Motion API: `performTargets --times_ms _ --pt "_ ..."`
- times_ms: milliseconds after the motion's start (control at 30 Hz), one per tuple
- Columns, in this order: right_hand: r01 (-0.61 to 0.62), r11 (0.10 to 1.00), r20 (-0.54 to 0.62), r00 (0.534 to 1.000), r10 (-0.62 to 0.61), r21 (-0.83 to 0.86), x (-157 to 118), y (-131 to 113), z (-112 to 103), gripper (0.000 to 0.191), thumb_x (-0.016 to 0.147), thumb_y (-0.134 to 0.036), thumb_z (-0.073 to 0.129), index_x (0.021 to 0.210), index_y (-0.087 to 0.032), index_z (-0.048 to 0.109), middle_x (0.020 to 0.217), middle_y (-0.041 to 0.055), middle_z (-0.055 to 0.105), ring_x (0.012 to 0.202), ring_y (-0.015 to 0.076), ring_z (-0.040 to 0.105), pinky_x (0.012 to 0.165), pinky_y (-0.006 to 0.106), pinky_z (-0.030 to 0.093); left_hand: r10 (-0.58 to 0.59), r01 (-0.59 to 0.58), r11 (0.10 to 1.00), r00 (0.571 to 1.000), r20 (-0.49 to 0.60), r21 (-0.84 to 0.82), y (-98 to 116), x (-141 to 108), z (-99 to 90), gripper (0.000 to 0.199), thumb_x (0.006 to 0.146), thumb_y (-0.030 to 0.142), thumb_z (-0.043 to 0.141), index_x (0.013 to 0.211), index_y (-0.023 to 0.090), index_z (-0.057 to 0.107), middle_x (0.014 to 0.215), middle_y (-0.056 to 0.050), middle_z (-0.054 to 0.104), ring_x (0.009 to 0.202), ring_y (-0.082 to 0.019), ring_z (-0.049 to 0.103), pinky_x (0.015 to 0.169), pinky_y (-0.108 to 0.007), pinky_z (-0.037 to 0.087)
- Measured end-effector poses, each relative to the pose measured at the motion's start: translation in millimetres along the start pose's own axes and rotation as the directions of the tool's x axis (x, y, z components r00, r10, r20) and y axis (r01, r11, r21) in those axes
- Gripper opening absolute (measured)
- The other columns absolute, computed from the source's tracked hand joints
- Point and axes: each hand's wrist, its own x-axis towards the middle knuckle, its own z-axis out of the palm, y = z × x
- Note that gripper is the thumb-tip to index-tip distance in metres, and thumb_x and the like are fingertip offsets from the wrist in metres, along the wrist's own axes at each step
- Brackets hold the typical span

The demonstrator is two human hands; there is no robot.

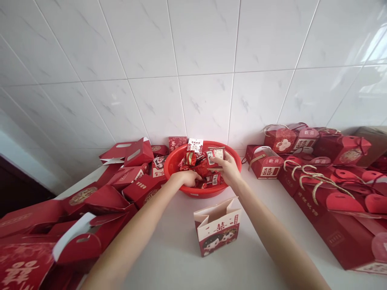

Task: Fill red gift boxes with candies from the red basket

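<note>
A red plastic basket (204, 194) holding wrapped sweets stands against the tiled wall. My left hand (189, 178) reaches down into its front left part, fingers curled among the sweets; what they hold, if anything, is hidden. Over the basket's right side my right hand (227, 166) is closed on small red and white packets (215, 155). A small open paper bag (218, 229), cream and red with two cartoon figures, stands upright on the white table (175, 241), in front of the basket and between my forearms.
Red folded boxes (139, 189) lie piled along the left side. On the right, red gift boxes (267, 163) stand in rows, several with rope handles (317, 181). The white tiled wall (205, 100) rises behind the basket.
</note>
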Motion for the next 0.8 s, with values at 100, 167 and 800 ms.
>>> performTargets --times_ms 100,167,800 --pt "0.006 1.0 -0.001 1.0 -0.006 0.004 0 1 0 0.035 0.058 -0.023 0.083 0.089 -0.022 0.066 0.094 0.0018 0.076 0.084 0.0234 0.072 0.065 0.035 0.063 0.006 -0.008 0.999 0.999 0.044 0.054 6 0 -0.7 0.045 0.066 0.004 0.06 0.101 0.026 0.079 0.113 -0.003 0.077 0.101 -0.025 0.069 0.081 -0.025 0.049" --pt "0.008 1.0 -0.002 1.0 -0.008 0.008 0 1 0 0.035 0.058 -0.023 0.083 0.088 -0.021 0.066 0.091 0.0012 0.076 0.081 0.0226 0.072 0.063 0.034 0.063 0.001 -0.004 0.998 0.999 0.049 0.069 8 0 -0.7 0.043 0.065 0.004 0.06 0.098 0.024 0.079 0.105 -0.004 0.078 0.094 -0.024 0.07 0.075 -0.025 0.049" --pt "0.038 0.999 -0.075 0.997 -0.036 0.033 -2 0 1 0.029 0.06 -0.021 0.081 0.085 -0.022 0.067 0.085 0.0 0.075 0.08 0.0215 0.071 0.071 0.034 0.059 0.154 -0.21 0.954 0.955 -0.252 -0.212 13 -4 2.9 0.015 0.086 0.021 0.055 0.088 0.019 0.07 0.086 -0.004 0.073 0.078 -0.02 0.066 0.069 -0.025 0.047"
